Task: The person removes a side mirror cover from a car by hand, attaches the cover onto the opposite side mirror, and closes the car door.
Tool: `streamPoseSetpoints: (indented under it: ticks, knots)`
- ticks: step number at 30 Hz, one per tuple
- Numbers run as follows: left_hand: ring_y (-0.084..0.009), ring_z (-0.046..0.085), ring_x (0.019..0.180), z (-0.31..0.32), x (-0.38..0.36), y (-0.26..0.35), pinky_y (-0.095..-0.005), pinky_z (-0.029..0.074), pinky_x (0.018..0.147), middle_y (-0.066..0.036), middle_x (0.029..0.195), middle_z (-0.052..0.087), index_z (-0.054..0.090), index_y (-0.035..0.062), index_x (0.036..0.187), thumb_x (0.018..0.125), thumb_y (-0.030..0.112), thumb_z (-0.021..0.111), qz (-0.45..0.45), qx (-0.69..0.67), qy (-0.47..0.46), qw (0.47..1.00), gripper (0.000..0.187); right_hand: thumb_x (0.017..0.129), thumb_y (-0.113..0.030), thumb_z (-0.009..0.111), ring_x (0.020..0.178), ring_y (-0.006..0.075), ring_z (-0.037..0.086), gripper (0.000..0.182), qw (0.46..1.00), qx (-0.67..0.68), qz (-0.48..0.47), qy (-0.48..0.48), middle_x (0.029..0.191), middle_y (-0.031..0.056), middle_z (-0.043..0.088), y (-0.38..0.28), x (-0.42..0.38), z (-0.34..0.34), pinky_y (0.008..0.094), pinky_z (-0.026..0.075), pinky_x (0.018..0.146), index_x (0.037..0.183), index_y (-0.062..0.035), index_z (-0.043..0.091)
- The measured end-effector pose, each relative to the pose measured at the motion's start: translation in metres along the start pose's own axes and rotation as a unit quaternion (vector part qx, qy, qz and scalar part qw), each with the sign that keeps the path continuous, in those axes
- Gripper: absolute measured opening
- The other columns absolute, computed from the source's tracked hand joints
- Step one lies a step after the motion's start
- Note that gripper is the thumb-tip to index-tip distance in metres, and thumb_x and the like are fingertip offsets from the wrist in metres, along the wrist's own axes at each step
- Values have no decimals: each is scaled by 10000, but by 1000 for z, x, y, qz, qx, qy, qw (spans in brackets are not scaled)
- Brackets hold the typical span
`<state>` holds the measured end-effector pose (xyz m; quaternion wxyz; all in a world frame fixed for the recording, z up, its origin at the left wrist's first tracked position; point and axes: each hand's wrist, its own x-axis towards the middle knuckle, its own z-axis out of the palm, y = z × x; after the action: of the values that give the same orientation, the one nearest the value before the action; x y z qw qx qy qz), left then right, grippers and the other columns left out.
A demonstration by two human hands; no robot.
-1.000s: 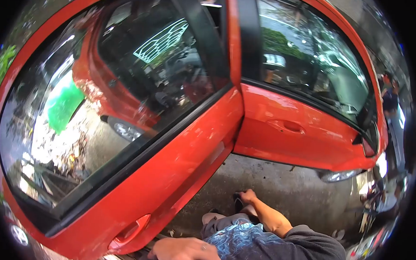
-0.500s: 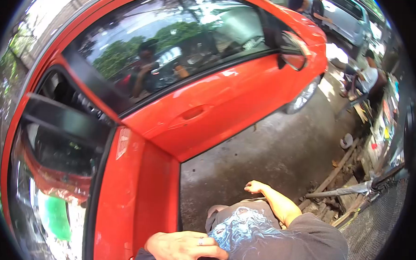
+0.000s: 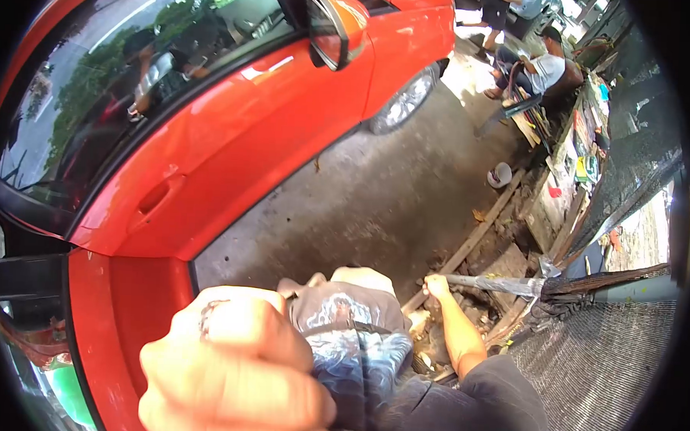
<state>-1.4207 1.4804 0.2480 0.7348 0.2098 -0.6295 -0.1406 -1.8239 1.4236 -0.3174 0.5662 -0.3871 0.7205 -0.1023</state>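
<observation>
Close to the camera, my left hand (image 3: 233, 360) is raised in front of my chest with a ring on one finger. Its fingers are curled in and slightly blurred, and the palm is hidden. My right arm reaches out to the right, where my right hand (image 3: 435, 286) is closed at the near end of a grey pole (image 3: 494, 284). Left of me stands a red car (image 3: 233, 147) with its doors shut. Its side mirror (image 3: 338, 31) sticks out toward the front. Below my chest shows my dark shirt with a blue print (image 3: 356, 345).
Concrete floor (image 3: 361, 186) runs alongside the car. Planks (image 3: 473, 235) and rubble edge it on the right, near a white bucket (image 3: 500, 175). Dark mesh (image 3: 591, 361) hangs at right. A seated person (image 3: 546, 70) and a standing person (image 3: 495, 12) are farther ahead.
My view has shifted forward along the car and to the right. My left hand has risen toward the camera. My right hand has moved from free air to the pole's end.
</observation>
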Motion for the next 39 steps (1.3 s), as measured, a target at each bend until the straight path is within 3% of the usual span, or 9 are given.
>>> streamPoseSetpoints:
  ticks: [9, 14, 19, 21, 25, 30, 32, 34, 39]
  knots:
    - [-149, 358, 591, 23, -20, -2, -246, 305, 609, 6, 795, 502, 556, 79, 797, 726, -15, 550, 64, 177, 126, 974, 118, 896, -200, 557, 502, 141, 594, 159, 986, -111, 121, 2, 709, 51, 666, -22, -13, 18, 329, 369, 394, 909, -85, 667]
    - [-148, 410, 549, -14, -15, 41, -289, 287, 502, 5, 750, 505, 531, 87, 749, 695, 32, 611, -106, 184, 106, 971, 111, 854, -159, 599, 649, 168, 639, 187, 931, -346, -33, -115, 760, 78, 671, -66, 12, 95, 333, 551, 586, 905, -3, 689]
    - [-162, 426, 530, -37, -40, 88, -333, 310, 492, -4, 682, 479, 497, 93, 656, 671, 67, 643, 21, 334, 190, 923, 149, 823, -268, 579, 1058, 321, 635, 340, 737, -541, -279, -293, 1061, 199, 675, -189, -36, 228, 393, 489, 911, 1026, -15, 681]
    - [-153, 412, 521, -31, -25, 80, -318, 323, 515, 6, 651, 460, 454, 114, 614, 671, 54, 642, 218, 444, 519, 697, 206, 834, -265, 578, 1012, 346, 644, 336, 673, -544, -382, -325, 1016, 208, 680, -221, -64, 288, 405, 499, 879, 1022, -2, 671]
    - [-189, 514, 563, -48, -86, 152, -305, 404, 523, -29, 706, 556, 533, 92, 661, 679, 69, 687, 362, 476, 576, 557, 157, 866, -243, 584, 939, 330, 664, 313, 553, -488, -524, -426, 965, 205, 682, -260, -185, 400, 391, 511, 821, 1053, 2, 642]
    - [-147, 550, 508, -76, -187, 307, -231, 389, 405, -90, 653, 597, 494, 40, 584, 643, -9, 619, -53, 548, 350, 758, 148, 882, -205, 594, 905, 304, 669, 314, 366, -412, -555, -623, 995, 203, 668, -229, -434, 489, 385, 521, 815, 1103, 18, 618]
    - [-151, 548, 506, -108, -218, 344, -280, 392, 408, -99, 674, 604, 549, 2, 639, 661, 53, 662, -19, 530, 219, 819, 126, 859, -175, 609, 971, 349, 629, 278, 204, -276, -629, -698, 1038, 189, 651, -185, -536, 508, 410, 502, 877, 1086, -17, 636]
    - [-219, 530, 574, -113, -243, 373, -284, 404, 474, -127, 776, 555, 551, 8, 732, 705, 202, 651, -108, 563, 180, 799, 220, 814, -201, 634, 1034, 331, 576, 288, 107, -157, -649, -737, 1070, 144, 624, -133, -625, 517, 441, 445, 913, 1050, -36, 630]
    - [-203, 589, 570, -102, -306, 453, -290, 476, 467, -80, 785, 636, 643, 43, 815, 870, 318, 676, -361, 582, 183, 705, 283, 763, -243, 666, 945, 252, 572, 234, 127, 34, -764, -632, 1031, 85, 572, -24, -716, 560, 384, 403, 822, 921, -87, 592]
